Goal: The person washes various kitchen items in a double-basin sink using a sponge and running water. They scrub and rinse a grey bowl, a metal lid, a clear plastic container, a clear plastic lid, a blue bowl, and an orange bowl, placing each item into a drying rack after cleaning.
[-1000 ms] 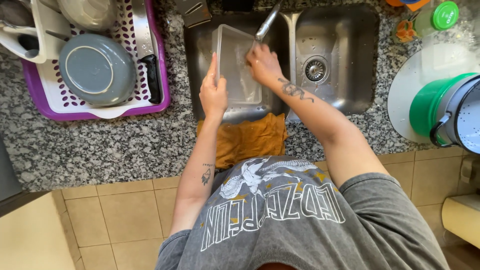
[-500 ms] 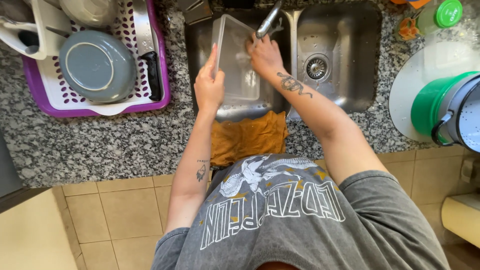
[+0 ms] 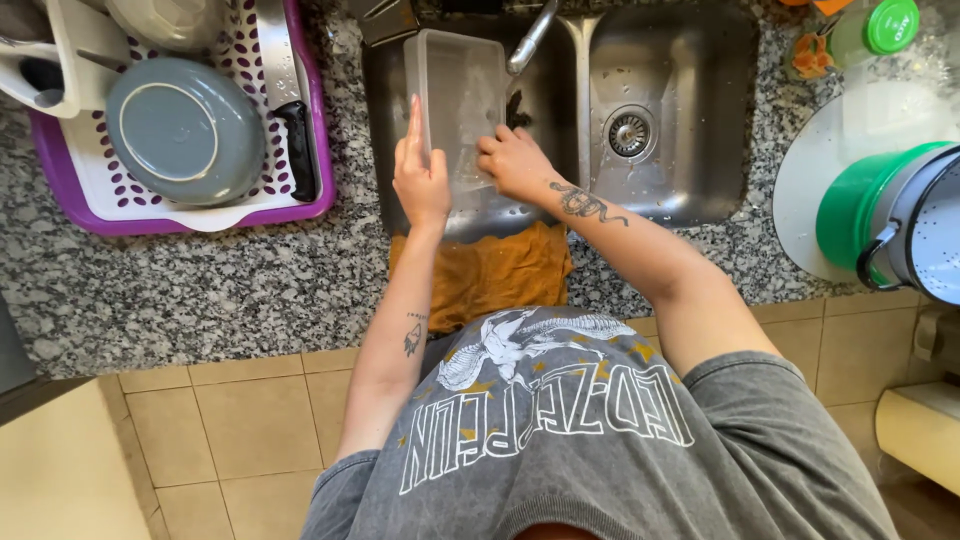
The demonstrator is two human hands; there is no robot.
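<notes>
Left hand (image 3: 421, 180) clamped on the near long rim of the tub (image 3: 455, 95), forefinger straight up along the wall. Right hand (image 3: 513, 165) curled against the inside face (whether on a cloth or sponge, cannot tell). Tilted on edge in the left sink bowl (image 3: 385, 150), under the tap (image 3: 530, 40). Probably light, stiff plastic, slick when wet; best gripped at the rim.
</notes>
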